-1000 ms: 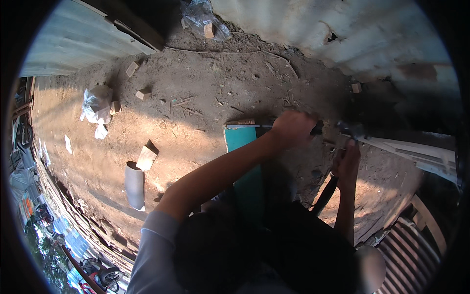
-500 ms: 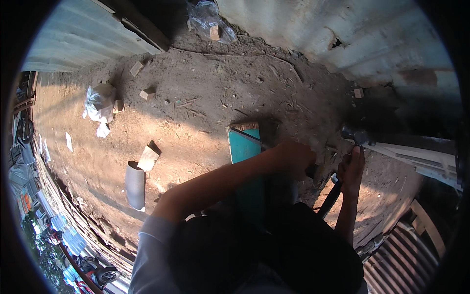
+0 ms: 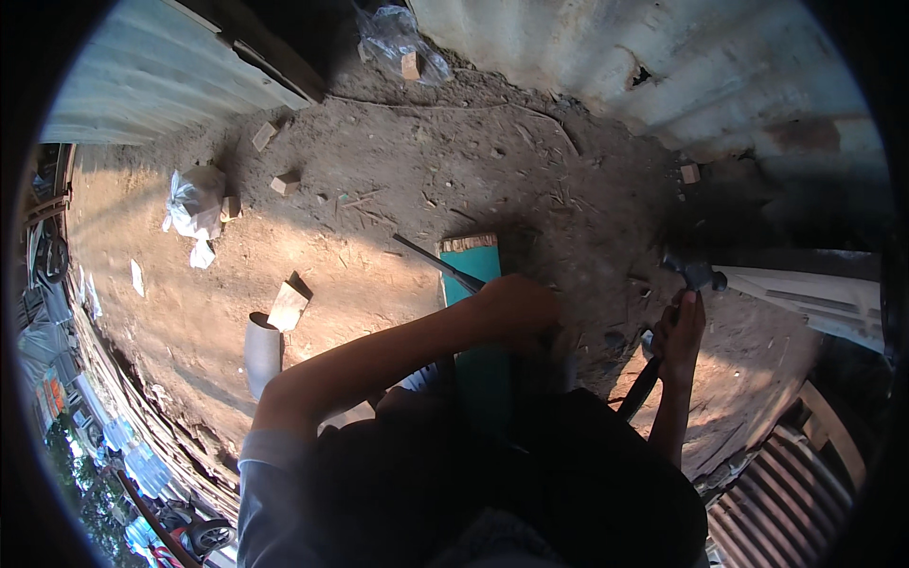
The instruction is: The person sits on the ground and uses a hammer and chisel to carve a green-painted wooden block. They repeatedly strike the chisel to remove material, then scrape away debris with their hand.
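My left hand (image 3: 516,312) is closed on a long, thin dark metal tool (image 3: 431,260), like a chisel or bar, which slants up-left across a teal board (image 3: 473,273) with a chipped end. My forearm crosses the board, and my fingers are partly in shadow. My right hand (image 3: 679,341) grips a hammer (image 3: 699,273) by its long dark handle, to the right of the board, with the head raised above the fingers. The lower end of the board disappears into the shadow of my body.
Dirt floor (image 3: 369,170) with wood blocks (image 3: 285,183), a plastic bag (image 3: 194,204), a loose wood piece (image 3: 288,305) and a grey curved piece (image 3: 262,350). Corrugated sheets (image 3: 644,47) stand behind, pale planks (image 3: 795,298) lie right, ribbed metal (image 3: 776,483) lower right, motorbike (image 3: 208,535) lower left.
My left hand has moved down and left, and the thin tool's tip has swung out leftward past the board's end. My right hand and hammer have shifted slightly downward.
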A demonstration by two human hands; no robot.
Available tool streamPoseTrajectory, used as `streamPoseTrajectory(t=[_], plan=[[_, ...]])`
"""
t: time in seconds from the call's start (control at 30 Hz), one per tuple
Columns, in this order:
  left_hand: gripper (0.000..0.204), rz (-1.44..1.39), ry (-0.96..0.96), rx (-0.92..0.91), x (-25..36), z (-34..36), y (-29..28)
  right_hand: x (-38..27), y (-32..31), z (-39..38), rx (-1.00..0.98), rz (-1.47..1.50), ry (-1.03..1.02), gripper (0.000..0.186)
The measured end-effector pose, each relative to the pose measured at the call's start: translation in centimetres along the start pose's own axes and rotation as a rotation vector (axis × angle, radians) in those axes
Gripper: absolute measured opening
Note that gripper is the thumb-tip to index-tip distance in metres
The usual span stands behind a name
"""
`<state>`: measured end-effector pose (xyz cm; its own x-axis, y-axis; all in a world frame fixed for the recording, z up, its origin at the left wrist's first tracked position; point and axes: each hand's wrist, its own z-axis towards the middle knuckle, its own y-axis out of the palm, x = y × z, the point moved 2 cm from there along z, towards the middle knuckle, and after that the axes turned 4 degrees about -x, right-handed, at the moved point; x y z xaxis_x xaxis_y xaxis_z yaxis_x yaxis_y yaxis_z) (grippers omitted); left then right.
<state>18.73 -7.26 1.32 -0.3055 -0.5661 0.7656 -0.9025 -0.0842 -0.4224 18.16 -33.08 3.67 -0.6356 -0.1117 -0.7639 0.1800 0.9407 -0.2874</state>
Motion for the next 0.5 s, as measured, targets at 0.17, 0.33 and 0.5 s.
streamPoseTrajectory(t=[0.17,0.33,0.5], plan=[[0.026,0.018,0.117,0.014,2.9,0.2,0.8,1.3,0.1,0.2,-0.051,-0.043,-0.012,0.031],[0.025,0.031,0.113,0.01,3.4,0.7,1.5,0.7,0.5,-0.3,-0.091,-0.034,-0.01,0.03],[0.023,0.064,0.115,0.022,3.6,0.2,0.7,0.5,0.8,-0.6,-0.089,0.0,0.03,0.029]])
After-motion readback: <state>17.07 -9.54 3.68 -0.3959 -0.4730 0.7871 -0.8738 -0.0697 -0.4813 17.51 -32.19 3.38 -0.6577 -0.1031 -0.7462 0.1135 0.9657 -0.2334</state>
